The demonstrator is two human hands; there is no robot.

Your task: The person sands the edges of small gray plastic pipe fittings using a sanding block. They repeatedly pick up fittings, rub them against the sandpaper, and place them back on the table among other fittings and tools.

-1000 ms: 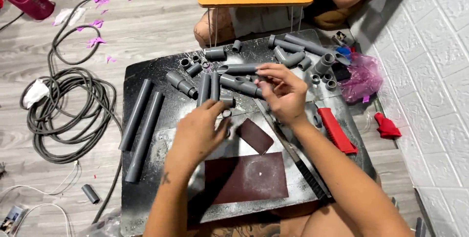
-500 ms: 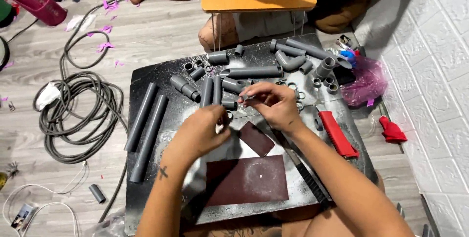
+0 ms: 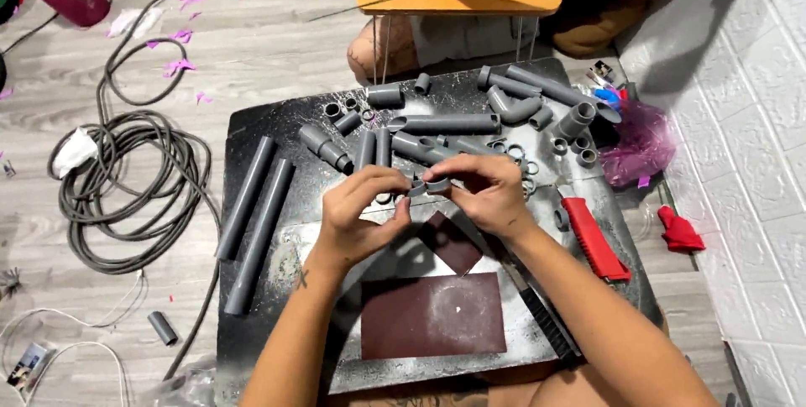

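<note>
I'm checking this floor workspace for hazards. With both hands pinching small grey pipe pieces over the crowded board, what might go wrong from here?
1. The left hand and right hand hold small grey rings by the fingertips; one may slip and get lost among the loose pipe fittings.
2. The saw lies right beside the right forearm; a careless move might scrape it.
3. Pale dust covers the black board, so grip may be poor.

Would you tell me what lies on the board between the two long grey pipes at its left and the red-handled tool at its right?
In the head view, between the long grey pipes and the red-handled tool are both hands, left hand and right hand, above two dark sandpaper sheets.
</note>
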